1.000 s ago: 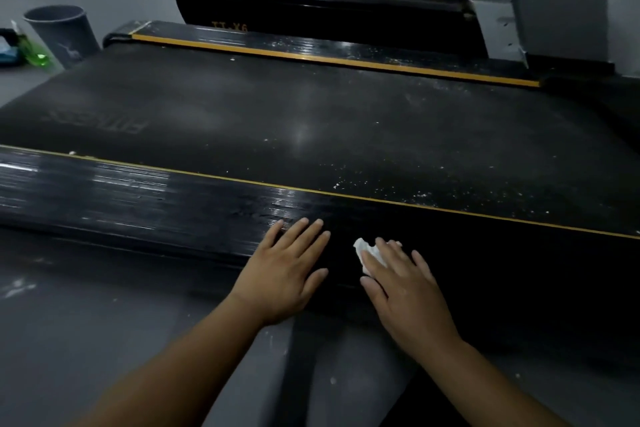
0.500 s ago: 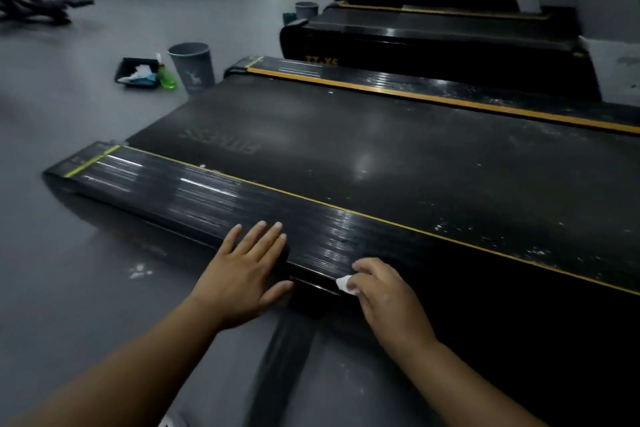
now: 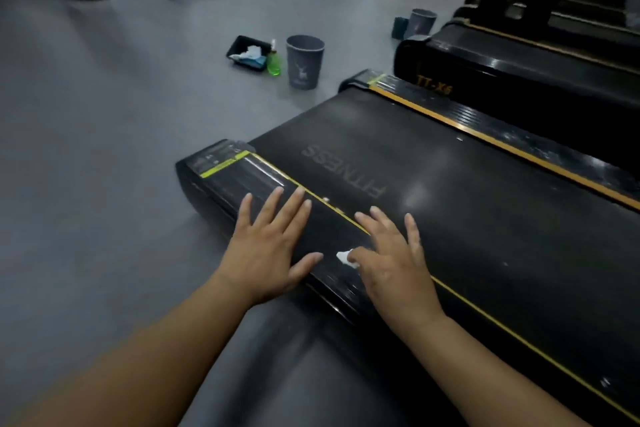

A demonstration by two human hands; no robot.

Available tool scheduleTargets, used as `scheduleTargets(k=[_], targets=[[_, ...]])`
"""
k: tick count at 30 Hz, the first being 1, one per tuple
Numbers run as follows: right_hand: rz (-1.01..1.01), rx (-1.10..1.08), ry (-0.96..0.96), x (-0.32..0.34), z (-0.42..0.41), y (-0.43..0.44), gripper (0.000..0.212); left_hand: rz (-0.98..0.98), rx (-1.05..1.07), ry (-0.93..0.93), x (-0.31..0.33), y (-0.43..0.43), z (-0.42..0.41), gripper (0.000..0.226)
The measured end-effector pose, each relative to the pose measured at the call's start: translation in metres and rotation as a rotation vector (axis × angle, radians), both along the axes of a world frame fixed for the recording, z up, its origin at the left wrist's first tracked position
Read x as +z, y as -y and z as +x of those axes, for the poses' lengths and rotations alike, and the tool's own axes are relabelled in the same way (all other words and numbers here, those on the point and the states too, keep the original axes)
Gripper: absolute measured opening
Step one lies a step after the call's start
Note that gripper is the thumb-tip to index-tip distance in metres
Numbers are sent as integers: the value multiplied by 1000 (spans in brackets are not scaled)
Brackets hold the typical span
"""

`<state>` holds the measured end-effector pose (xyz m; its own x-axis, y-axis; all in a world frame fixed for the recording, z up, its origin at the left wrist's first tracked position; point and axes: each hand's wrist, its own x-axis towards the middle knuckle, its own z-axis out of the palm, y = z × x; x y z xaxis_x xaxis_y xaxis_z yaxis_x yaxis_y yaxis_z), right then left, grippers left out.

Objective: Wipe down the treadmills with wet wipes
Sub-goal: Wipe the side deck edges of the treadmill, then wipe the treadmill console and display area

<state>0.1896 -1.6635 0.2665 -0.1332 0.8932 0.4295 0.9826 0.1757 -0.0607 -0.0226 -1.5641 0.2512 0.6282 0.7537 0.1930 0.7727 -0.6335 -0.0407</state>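
A black treadmill (image 3: 450, 204) with yellow trim lines runs from the lower right to the middle, its belt marked FITNESS. My left hand (image 3: 270, 250) lies flat with fingers spread on the near side rail, close to the deck's end. My right hand (image 3: 391, 260) presses a small white wet wipe (image 3: 346, 257) onto the same rail with straight, spread fingers; only a corner of the wipe shows under the palm. White specks dot the belt and the far rail.
A grey bin (image 3: 304, 61), a green spray bottle (image 3: 273, 62) and a black tray with wipes (image 3: 247, 52) stand on the grey floor beyond the deck's end. A second treadmill (image 3: 519, 76) lies to the right, another bin (image 3: 420, 22) behind it. Gym machines stand far back.
Both hands have slid left along the near rail toward the deck's end. My right hand has flattened over the wipe. The view has swung left, showing more floor.
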Motion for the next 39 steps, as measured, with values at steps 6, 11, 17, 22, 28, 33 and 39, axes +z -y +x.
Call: scheduleTargets(k=[6, 11, 17, 22, 28, 33, 39], targets=[[-68, 157, 6, 76, -86, -90, 12, -93, 196, 34, 65, -40, -96, 84], [-95, 291, -40, 161, -159, -157, 29, -124, 341, 33, 150, -77, -167, 84], [-113, 431, -29, 278, -238, -234, 14, -140, 463, 100, 271, -121, -232, 86], [-131, 488, -68, 369, -288, -291, 6, -131, 548, 91, 373, -153, -283, 85], [-56, 514, -160, 457, -330, -352, 12, -57, 575, 67, 476, -202, -323, 83], [-4, 520, -236, 497, -362, -414, 10, 19, 599, 49, 530, -263, -342, 83], [39, 501, -307, 525, -391, -523, 10, 63, 605, -17, 571, -375, -372, 82]])
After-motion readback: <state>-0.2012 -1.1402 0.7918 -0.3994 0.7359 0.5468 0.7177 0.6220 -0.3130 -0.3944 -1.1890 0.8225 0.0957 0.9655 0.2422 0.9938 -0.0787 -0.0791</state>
